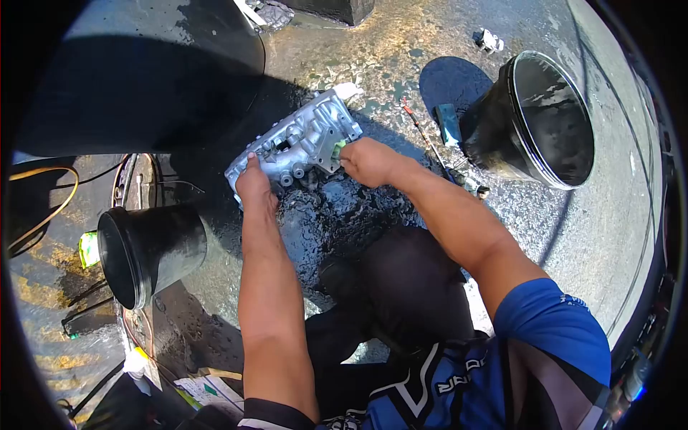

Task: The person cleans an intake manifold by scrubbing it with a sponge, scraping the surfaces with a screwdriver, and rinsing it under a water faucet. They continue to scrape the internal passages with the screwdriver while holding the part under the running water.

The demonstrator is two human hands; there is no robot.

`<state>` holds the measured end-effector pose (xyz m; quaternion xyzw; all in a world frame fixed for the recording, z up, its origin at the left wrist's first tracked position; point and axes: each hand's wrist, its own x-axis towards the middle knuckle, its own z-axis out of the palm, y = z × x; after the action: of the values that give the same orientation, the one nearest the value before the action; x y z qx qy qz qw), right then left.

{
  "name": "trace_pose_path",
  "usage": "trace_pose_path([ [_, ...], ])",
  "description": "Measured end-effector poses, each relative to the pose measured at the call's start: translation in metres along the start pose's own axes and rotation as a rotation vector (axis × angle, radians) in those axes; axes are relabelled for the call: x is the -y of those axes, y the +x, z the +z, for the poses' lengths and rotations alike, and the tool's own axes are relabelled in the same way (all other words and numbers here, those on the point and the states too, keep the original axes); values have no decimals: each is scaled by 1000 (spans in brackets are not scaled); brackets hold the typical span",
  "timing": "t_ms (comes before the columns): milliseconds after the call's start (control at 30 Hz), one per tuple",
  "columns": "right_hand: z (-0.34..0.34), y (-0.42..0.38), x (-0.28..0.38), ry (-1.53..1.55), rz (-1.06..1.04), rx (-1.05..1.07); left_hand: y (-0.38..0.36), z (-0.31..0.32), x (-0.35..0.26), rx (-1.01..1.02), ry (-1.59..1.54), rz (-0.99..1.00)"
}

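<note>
A silver cast-metal engine part [301,140], shaped like an intake manifold, lies slanted on the wet, sudsy ground in front of me. My left hand [253,185] grips its near left end, with the thumb over the top edge. At the right end my right hand [369,163] is closed around a green scouring pad [338,148] and presses it against the metal. Most of the pad is hidden by my fingers.
A black bucket [512,136] tips toward me at right, beside a blue-grey block [448,124] and a thin red-ended tool [416,118]. Another black bucket [161,247] lies at left, near a yellow hose [72,175]. A large dark container [158,86] fills the upper left.
</note>
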<state>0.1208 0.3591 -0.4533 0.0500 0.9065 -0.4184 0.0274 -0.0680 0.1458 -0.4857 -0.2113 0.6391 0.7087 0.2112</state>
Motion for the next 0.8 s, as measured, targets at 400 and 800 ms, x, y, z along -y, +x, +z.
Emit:
trace_pose_path([
  [400, 3, -60, 3, 95, 73, -355, -4, 9, -14, 77, 13, -53],
  [800, -31, -148, -59, 382, 527, -533, -51, 36, -61, 14, 120, -204],
])
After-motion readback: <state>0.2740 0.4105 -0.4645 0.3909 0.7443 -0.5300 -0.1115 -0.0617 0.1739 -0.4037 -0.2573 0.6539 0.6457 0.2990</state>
